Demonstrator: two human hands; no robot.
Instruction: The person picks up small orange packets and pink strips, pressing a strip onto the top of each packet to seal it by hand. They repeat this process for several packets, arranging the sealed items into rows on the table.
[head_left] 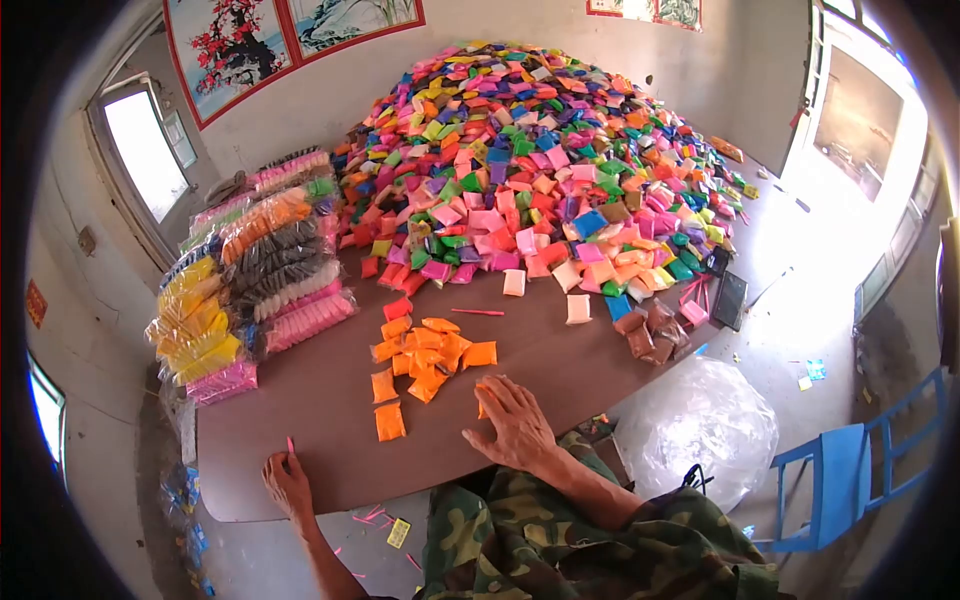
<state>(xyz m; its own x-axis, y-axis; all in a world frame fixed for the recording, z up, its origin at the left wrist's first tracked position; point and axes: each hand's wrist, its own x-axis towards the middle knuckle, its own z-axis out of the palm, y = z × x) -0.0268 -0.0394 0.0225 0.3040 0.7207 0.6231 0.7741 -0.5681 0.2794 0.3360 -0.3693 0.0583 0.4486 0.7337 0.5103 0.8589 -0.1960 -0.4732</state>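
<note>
My left hand is at the table's front left edge, its fingers closed round a small pink stick that points up. My right hand lies palm down near the front edge, fingers spread, over an orange packet that shows only in part under the fingertips. Just beyond it, to the left, is a loose cluster of orange packets, with single ones lying at its left side. Another pink stick lies flat behind the cluster.
A huge heap of coloured packets covers the table's back. Bagged bundles are stacked at the left. Brown packets and a black phone-like object lie at the right. A clear plastic bag and blue chair stand beside the table.
</note>
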